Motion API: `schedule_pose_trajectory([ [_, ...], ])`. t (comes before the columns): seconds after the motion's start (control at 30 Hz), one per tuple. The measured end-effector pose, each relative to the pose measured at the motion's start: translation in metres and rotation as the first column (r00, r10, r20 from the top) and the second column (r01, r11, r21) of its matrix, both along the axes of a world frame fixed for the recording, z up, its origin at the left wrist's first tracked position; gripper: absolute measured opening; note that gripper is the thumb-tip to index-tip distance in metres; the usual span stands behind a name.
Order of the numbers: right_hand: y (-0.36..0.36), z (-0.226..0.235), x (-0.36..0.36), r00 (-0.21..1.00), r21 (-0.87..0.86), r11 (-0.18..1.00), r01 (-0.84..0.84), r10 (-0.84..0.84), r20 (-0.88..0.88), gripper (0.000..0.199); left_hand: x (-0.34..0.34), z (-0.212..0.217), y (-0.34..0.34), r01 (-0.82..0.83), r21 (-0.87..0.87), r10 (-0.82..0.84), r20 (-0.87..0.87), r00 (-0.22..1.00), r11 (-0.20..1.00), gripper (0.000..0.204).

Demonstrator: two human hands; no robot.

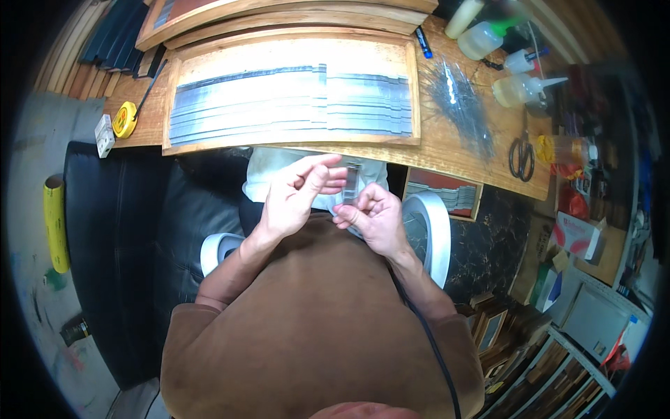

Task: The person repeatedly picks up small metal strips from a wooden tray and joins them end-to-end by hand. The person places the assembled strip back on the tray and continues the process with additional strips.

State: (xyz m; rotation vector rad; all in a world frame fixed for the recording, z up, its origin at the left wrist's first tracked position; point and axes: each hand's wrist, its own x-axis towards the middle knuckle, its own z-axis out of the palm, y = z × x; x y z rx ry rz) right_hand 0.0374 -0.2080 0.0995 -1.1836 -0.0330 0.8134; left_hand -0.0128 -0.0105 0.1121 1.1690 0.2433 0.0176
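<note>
Two bare hands of mine are up in front of my brown shirt [314, 314], just short of the bench edge. Left hand [289, 199]: loose and fairly wide, fingers stretched toward the right, thumb standing off from the palm. Right hand [377, 220]: narrow, fingers curled, thumb brought in to the index finger; can't tell if anything is pinched there. Small see-through piece [354, 176], rectangular as far as I can see, sits between my hands, beside my left fingertips and just above my right knuckles; contact unclear, piece too small to make out well. White cloth [264, 167] lies behind and below. On the wooden bench [499, 167], straight ahead: shallow wooden tray [293, 144] with rows of thin grey strips [244, 105] packed side by side. Right of it: blue marker [423, 42], heap of fine dark slivers [457, 101], squeeze bottle [513, 91], black-handled scissors [521, 159] near the edge. Left of it: yellow tape measure [125, 119]. Lower tray [479, 202] with grey strips sits below bench level, to the right of my right hand. Black cable [434, 339] runs down my right side.
</note>
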Motion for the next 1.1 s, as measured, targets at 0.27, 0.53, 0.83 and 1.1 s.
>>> schedule_pose_trajectory([
  [0.27,0.028,0.004,0.004,0.976,-0.168,0.962,-0.217,0.217,-0.020,0.028,-0.004,0.019,0.022,-0.121,0.001,0.120,-0.047,0.992,0.993,0.050],
  [0.53,0.028,0.006,-0.002,0.975,-0.177,0.958,-0.224,0.223,-0.027,0.028,-0.002,0.015,0.026,-0.080,0.129,0.095,-0.115,0.989,0.988,0.027],
  [0.83,0.026,0.007,-0.012,0.986,-0.122,0.979,-0.162,0.157,-0.055,0.026,0.000,0.021,0.019,-0.035,0.013,0.037,-0.195,0.980,0.999,0.021],
  [1.1,0.009,-0.012,-0.020,0.976,-0.042,0.995,-0.087,0.077,-0.203,0.022,0.012,0.005,0.016,0.220,0.028,-0.196,-0.355,0.914,0.975,0.017],
])
